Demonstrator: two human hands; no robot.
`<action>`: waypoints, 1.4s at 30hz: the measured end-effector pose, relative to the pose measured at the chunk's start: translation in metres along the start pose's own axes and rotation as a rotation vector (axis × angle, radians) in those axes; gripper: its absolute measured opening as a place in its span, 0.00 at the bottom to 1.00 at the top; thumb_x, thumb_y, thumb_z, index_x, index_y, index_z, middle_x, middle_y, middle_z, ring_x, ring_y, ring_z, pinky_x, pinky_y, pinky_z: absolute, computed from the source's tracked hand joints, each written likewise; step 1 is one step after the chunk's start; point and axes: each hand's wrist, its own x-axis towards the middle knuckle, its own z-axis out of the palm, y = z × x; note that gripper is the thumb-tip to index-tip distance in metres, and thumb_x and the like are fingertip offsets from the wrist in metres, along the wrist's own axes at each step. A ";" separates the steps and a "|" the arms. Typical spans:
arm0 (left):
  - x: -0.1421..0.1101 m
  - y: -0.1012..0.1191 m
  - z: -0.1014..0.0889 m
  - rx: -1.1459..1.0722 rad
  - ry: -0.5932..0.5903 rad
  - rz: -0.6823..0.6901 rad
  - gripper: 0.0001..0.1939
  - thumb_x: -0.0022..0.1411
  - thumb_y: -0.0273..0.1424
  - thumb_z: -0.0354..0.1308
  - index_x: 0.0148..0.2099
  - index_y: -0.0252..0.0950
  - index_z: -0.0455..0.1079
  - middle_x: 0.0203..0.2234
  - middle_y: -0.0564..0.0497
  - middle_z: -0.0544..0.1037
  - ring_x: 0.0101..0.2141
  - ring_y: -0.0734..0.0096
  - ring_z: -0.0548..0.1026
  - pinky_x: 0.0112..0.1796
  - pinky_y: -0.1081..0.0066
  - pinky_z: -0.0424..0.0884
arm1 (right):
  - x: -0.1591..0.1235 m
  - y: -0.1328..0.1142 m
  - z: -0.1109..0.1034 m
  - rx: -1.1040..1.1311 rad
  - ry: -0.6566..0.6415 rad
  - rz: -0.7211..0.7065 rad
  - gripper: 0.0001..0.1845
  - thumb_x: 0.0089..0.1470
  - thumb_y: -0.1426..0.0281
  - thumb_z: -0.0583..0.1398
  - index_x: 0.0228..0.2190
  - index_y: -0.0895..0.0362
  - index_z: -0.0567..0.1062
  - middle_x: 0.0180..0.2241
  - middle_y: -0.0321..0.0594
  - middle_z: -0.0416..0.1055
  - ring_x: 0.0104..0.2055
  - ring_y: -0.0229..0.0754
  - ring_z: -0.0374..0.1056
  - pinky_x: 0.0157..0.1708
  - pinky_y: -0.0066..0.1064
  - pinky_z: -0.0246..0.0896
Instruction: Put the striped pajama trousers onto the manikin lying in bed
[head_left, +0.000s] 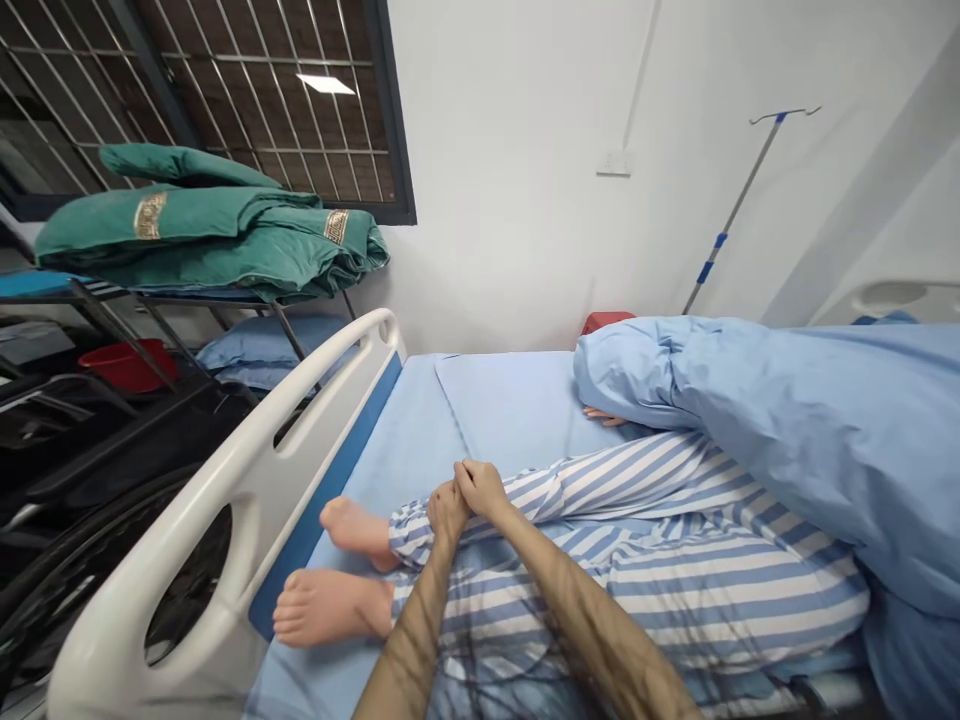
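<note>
A patient manikin lies on the bed in blue-and-white striped trousers point(660, 580), with its two bare feet point(322, 607) pointing left. My left hand point(448, 510) is closed on the far trouser leg point(525, 490) at the shin, a little above the ankle. Right beside it, touching it, my right hand point(481, 488) is closed on the same trouser leg, fingers curled over the far side. The fingertips of both hands are hidden. The near leg lies under my forearms. A blue quilt point(780, 400) covers the upper body, and a manikin hand point(604, 416) shows at its edge.
The white footboard point(247, 480) of the bed rises at the left. Beyond it stand a wheelchair point(82, 560), a red basin point(129, 364) and folded green quilts point(217, 230) on a rack. An IV pole point(731, 215) stands by the wall. Light blue sheet point(502, 395) covers the mattress.
</note>
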 end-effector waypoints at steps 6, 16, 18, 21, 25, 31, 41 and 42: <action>-0.002 -0.004 0.004 -0.103 0.021 0.004 0.26 0.71 0.39 0.42 0.23 0.41 0.71 0.31 0.44 0.83 0.37 0.57 0.78 0.38 0.65 0.62 | -0.008 0.028 -0.008 -0.036 -0.008 0.018 0.24 0.67 0.58 0.48 0.23 0.50 0.71 0.27 0.38 0.79 0.33 0.47 0.73 0.32 0.33 0.49; 0.010 0.044 -0.011 -0.435 0.051 0.128 0.24 0.69 0.40 0.39 0.20 0.40 0.48 0.17 0.52 0.62 0.25 0.69 0.65 0.32 0.70 0.63 | 0.004 0.048 -0.002 0.289 0.090 0.109 0.29 0.67 0.55 0.40 0.19 0.53 0.59 0.23 0.39 0.72 0.31 0.46 0.69 0.33 0.33 0.56; 0.008 0.048 0.002 -0.413 0.035 0.111 0.24 0.69 0.39 0.39 0.20 0.40 0.52 0.18 0.50 0.68 0.27 0.67 0.68 0.33 0.69 0.64 | 0.004 0.049 -0.001 0.314 0.097 0.118 0.27 0.66 0.57 0.41 0.19 0.53 0.60 0.23 0.38 0.73 0.32 0.47 0.69 0.32 0.33 0.56; 0.002 0.045 0.019 -0.265 0.037 0.052 0.23 0.69 0.37 0.41 0.22 0.41 0.62 0.27 0.44 0.79 0.33 0.60 0.74 0.35 0.66 0.62 | 0.006 0.046 -0.001 0.282 0.092 0.180 0.27 0.66 0.58 0.42 0.19 0.53 0.61 0.24 0.38 0.74 0.32 0.47 0.70 0.32 0.33 0.55; -0.002 0.043 0.021 -0.168 0.006 0.013 0.22 0.69 0.36 0.43 0.25 0.40 0.70 0.36 0.40 0.83 0.38 0.56 0.76 0.36 0.65 0.60 | 0.011 0.033 -0.017 0.153 0.075 0.237 0.25 0.68 0.61 0.45 0.20 0.53 0.65 0.28 0.39 0.77 0.34 0.45 0.70 0.33 0.31 0.52; 0.000 0.046 0.022 -0.147 0.020 0.013 0.25 0.71 0.38 0.42 0.23 0.38 0.68 0.30 0.41 0.81 0.33 0.62 0.72 0.33 0.67 0.55 | 0.010 0.040 -0.042 0.113 0.124 0.134 0.24 0.70 0.62 0.50 0.22 0.54 0.67 0.23 0.36 0.71 0.28 0.38 0.62 0.31 0.29 0.45; 0.011 0.065 0.017 -0.339 0.065 0.081 0.24 0.66 0.35 0.48 0.17 0.38 0.53 0.15 0.54 0.57 0.23 0.72 0.57 0.30 0.69 0.51 | 0.003 0.078 -0.025 0.463 0.312 0.207 0.25 0.65 0.63 0.49 0.17 0.53 0.56 0.16 0.32 0.56 0.23 0.38 0.55 0.28 0.31 0.46; 0.012 0.073 0.016 -0.389 0.084 0.098 0.24 0.65 0.34 0.47 0.17 0.39 0.51 0.14 0.55 0.55 0.23 0.73 0.57 0.29 0.70 0.52 | 0.004 0.078 -0.026 0.490 0.326 0.203 0.25 0.65 0.62 0.49 0.17 0.52 0.56 0.16 0.32 0.56 0.23 0.38 0.55 0.28 0.31 0.46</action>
